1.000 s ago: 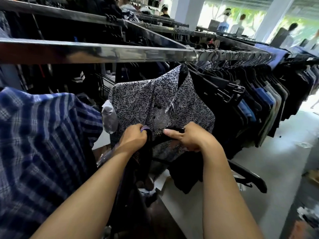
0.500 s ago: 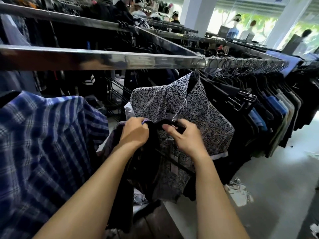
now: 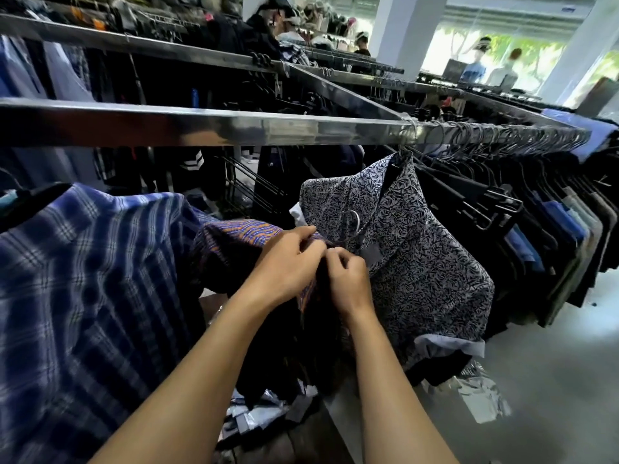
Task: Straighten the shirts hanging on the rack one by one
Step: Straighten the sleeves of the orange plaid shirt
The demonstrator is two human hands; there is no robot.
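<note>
A dark plaid shirt with orange and blue stripes [image 3: 231,242] sits in front of me, off the metal rail [image 3: 234,127]. My left hand [image 3: 284,266] grips its collar from the left. My right hand [image 3: 348,283] pinches the dark fabric at the collar's right side, fingers curled. Both hands meet at the neck of the shirt. A wire hanger hook [image 3: 353,221] pokes up just above my fingers. Behind them a grey leaf-print shirt [image 3: 418,256] hangs from the rail. A blue and white plaid shirt [image 3: 83,279] fills the left.
A long row of dark and blue garments [image 3: 536,222] on black hangers packs the rail to the right. Scraps of paper and plastic [image 3: 479,393] lie on the grey floor. More racks and several people stand at the back.
Both hands have risen and come closer together at the shirt's collar. The orange-striped plaid fabric now shows under my left hand. The view has tilted upward.
</note>
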